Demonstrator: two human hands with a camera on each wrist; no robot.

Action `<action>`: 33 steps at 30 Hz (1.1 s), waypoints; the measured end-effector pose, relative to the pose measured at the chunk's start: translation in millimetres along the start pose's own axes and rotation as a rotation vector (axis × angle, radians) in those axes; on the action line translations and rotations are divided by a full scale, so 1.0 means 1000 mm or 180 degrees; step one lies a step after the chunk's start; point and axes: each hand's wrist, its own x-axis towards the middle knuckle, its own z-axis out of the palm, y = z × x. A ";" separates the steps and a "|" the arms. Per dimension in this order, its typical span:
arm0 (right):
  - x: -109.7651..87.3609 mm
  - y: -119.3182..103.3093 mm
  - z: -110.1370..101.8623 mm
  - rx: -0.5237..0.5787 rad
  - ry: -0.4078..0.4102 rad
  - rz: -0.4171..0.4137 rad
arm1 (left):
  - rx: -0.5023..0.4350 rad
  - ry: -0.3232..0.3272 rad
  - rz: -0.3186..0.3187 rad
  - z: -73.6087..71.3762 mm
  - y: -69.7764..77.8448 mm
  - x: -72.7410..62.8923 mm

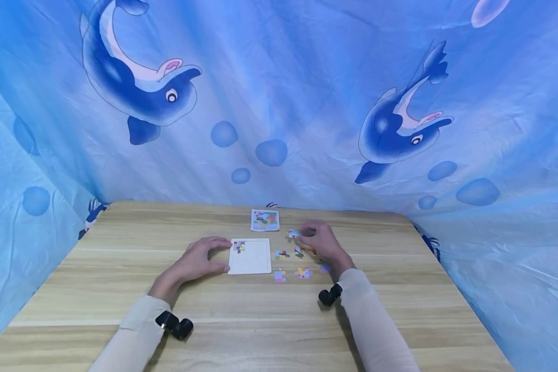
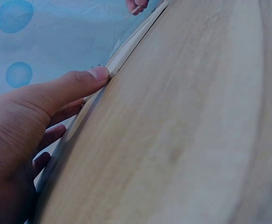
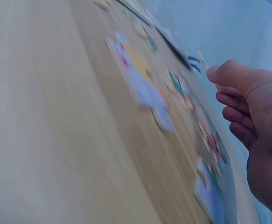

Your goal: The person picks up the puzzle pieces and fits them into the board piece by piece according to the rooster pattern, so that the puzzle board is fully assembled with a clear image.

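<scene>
My left hand [image 1: 202, 258] holds the white puzzle tray [image 1: 256, 259] at its left side. Its thumb [image 2: 96, 74] presses the near corner, and the other fingers reach toward the far one. A small colourful puzzle section [image 1: 239, 247] lies in the tray's upper left corner. To the right of the tray, my right hand [image 1: 322, 242] pinches a light-blue puzzle piece [image 1: 292, 234] between thumb and fingers. In the right wrist view this piece [image 3: 202, 59] shows thin and edge-on, raised above the table. Loose puzzle pieces [image 1: 303, 273] lie below that hand, some partly covered by it.
A picture card [image 1: 265, 220] lies behind the tray on the wooden table [image 1: 242, 330]. Another loose piece [image 1: 280, 276] sits just right of the tray's near corner. Blue dolphin-print curtain [image 1: 279, 93] hangs behind the table and along both sides.
</scene>
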 end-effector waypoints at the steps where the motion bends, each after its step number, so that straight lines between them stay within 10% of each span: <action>1: 0.000 -0.002 0.002 -0.0001 -0.0014 -0.0020 | -0.0002 -0.0002 -0.0005 0.000 0.000 0.000; 33: 0.019 -0.057 0.085 -0.0342 -0.0547 -0.0549 | -0.0023 0.0008 0.0027 0.001 -0.001 -0.001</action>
